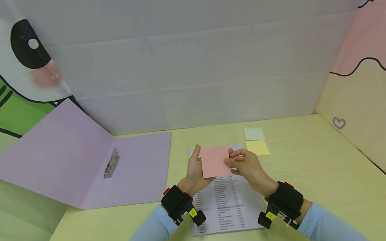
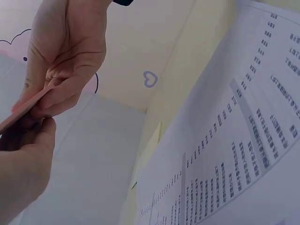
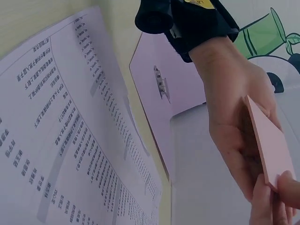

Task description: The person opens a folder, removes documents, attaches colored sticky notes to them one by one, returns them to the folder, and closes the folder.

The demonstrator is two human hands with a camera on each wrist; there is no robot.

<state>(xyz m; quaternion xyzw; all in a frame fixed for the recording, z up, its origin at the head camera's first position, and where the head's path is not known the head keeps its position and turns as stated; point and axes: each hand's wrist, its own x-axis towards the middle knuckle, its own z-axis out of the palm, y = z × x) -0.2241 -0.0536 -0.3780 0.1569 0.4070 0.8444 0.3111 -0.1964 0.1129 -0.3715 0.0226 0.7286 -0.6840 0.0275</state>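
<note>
Both hands pinch the square pink sticky-note pad [image 1: 215, 161], left hand [image 1: 193, 171] at its left edge and right hand [image 1: 247, 165] at its right, above the printed white paper sheet [image 1: 229, 207], which seemingly bears no note yet.

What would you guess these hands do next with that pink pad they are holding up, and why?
Probably peel off the top sheet. Both hands, left hand and right hand, pinch the pink pad above the printed sheet, right fingertips at its edge, so lifting one note there looks likeliest.
</note>
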